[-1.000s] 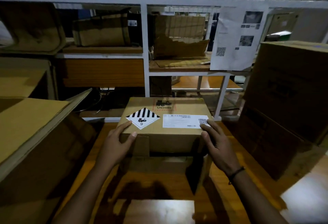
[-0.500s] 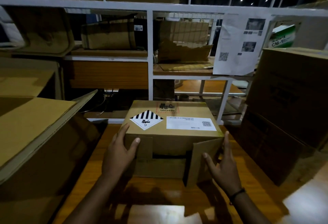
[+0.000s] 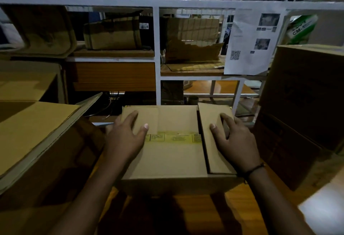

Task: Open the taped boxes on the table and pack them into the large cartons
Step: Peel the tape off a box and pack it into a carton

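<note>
left hand and right hand are pressing, spread and empty, on the flaps of the box; probably best easing both outward together.

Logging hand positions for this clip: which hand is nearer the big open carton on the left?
Left. The left hand rests on the small box's left flap, beside the carton; the right hand is on the right flap, across the box.

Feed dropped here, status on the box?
Left hand on left flap, right hand on right flap. Box on table, yellow tape showing. Cartons left and right, not blocking.
</note>
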`<action>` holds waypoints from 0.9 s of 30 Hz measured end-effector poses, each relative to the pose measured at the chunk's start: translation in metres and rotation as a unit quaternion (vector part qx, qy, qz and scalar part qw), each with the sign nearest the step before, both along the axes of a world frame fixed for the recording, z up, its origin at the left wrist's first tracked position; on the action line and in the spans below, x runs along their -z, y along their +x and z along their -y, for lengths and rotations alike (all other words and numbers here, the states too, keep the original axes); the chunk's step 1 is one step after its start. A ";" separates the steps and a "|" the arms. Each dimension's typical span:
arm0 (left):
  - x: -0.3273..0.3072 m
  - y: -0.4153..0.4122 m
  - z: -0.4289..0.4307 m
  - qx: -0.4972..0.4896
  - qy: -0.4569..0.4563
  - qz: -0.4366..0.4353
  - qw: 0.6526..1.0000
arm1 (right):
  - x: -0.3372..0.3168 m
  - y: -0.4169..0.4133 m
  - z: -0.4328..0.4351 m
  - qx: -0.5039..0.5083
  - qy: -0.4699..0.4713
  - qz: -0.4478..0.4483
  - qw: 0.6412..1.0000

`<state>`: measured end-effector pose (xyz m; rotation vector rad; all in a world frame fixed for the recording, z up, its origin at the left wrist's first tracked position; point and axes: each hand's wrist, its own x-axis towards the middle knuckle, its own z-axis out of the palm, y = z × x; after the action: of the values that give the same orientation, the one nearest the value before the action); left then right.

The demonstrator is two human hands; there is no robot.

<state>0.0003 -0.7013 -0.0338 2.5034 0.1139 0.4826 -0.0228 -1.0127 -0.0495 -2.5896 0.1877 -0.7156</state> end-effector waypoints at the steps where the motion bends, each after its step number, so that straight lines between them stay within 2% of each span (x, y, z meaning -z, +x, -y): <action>1: 0.001 0.004 0.004 -0.005 0.040 -0.016 0.999 | 0.000 0.006 -0.001 0.006 -0.007 -0.013 1.000; 4: 0.002 0.015 0.017 0.017 0.131 -0.024 0.991 | -0.004 0.022 -0.004 0.002 -0.032 -0.038 0.999; 6: 0.008 0.024 0.027 0.044 0.160 -0.039 0.985 | -0.008 0.028 -0.008 -0.038 -0.053 -0.041 0.997; 10: 0.010 0.051 0.043 0.031 0.171 -0.103 0.979 | -0.012 0.023 -0.028 -0.136 -0.071 -0.031 0.988; 14: 0.012 0.061 0.044 0.021 0.158 -0.099 0.982 | 0.006 0.015 -0.044 -0.159 -0.162 0.023 0.974; 21: 0.016 0.062 0.042 0.020 0.157 -0.086 0.984 | -0.005 0.015 -0.036 -0.094 -0.206 0.127 0.966; 27: 0.016 0.061 0.041 0.020 0.149 -0.078 0.985 | -0.050 0.012 -0.016 0.078 -0.188 0.154 0.967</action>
<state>0.0616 -0.7421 -0.0501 2.8312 0.0557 0.3040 -0.0113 -0.9965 0.0007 -2.7859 0.1731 -1.3107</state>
